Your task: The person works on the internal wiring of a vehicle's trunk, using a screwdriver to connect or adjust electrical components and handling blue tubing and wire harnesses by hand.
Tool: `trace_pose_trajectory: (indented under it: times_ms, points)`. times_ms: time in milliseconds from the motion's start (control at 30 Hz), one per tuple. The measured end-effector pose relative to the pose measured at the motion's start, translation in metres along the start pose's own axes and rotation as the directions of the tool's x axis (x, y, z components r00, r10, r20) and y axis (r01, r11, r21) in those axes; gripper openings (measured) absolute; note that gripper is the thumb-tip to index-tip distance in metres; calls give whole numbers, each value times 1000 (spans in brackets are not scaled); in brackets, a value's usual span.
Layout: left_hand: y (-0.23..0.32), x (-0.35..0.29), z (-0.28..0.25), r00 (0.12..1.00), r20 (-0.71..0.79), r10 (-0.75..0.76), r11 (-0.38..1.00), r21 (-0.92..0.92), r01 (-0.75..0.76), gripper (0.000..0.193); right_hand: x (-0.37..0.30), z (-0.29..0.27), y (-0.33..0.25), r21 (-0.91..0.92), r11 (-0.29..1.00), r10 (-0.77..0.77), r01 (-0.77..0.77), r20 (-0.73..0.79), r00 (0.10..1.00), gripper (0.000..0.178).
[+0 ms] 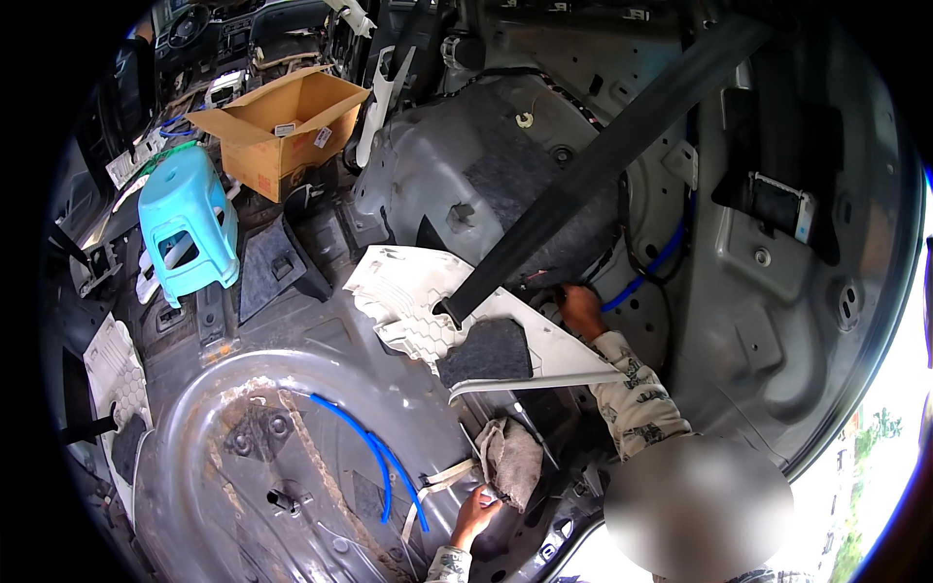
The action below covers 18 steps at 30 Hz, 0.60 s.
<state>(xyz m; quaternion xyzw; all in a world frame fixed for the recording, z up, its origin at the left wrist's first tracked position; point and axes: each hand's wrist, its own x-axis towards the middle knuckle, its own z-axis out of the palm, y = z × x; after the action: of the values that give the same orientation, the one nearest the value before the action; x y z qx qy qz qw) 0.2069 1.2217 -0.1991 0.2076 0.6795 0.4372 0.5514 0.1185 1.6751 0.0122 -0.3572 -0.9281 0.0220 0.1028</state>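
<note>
Slanting up and to the right, the blue tube is laid with its long axis running from just beside the right hand toward the body side, where it is bent more steeply upward. Its lower end is found right by the knuckles, on the outer side of the hand, though whether the two are touching can't be told. The right hand's fingers are curled in at the foot of the dark wheel hump; the fingertips are hidden, so whether anything is gripped can't be told either.

The tube is partly crossed by a black cable. Next to it, the view is cut by a wide black belt, stretched on a diagonal and threaded through a slot in the white panel. The panel's narrow end is overlapped by the right sleeve.

Lower down, the left hand is held with fingers close together at the bottom edge of a grey cloth; a firm pinch can't be confirmed. A tan strap is laid beside it. Two curved blue pieces are left in the round well, and further off a turquoise stool and an open cardboard box are parked.
</note>
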Motion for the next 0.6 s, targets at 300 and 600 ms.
trace_pose_trajectory:
  times_ms: [300,600]
  points:
    - [-17,4,8,1000,28,14,998,-65,-12,68,34,21,24,90,931,315,-354,293,903,31]
    - [-23,4,0,1000,-6,29,991,-130,-30,66,5,28,13,-127,984,-139,122,-134,981,13]
